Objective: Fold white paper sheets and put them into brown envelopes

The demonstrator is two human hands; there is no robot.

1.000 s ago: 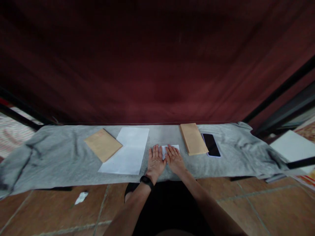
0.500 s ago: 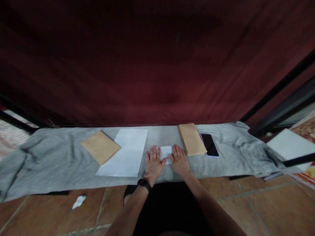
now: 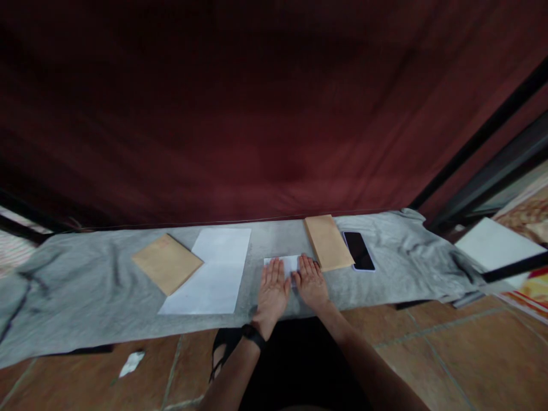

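A small folded piece of white paper [image 3: 291,264] lies on the grey cloth [image 3: 274,234] in front of me. My left hand [image 3: 273,291] rests flat on its left part, fingers stretched forward. Flat on its right end lies my right hand [image 3: 311,285], fingers also extended and the thumb pointing inward. Both hands cover much of the paper, so its folds are mostly hidden. Just beyond the right hand is a brown envelope stack [image 3: 329,242]. A large white sheet [image 3: 214,285] with a crease lies to the left of the left hand.
Another brown envelope [image 3: 168,264] overlaps the large sheet's left side. A phone [image 3: 358,251] with a pale purple edge lies right of the envelope stack. Dark red fabric [image 3: 274,142] hangs behind the cloth. Crumpled white paper [image 3: 132,363] is on the tiled floor.
My left hand has shifted right across the small paper, closer to my right hand, uncovering the paper's left corner. The right hand stays on the right end. The view has tilted slightly.
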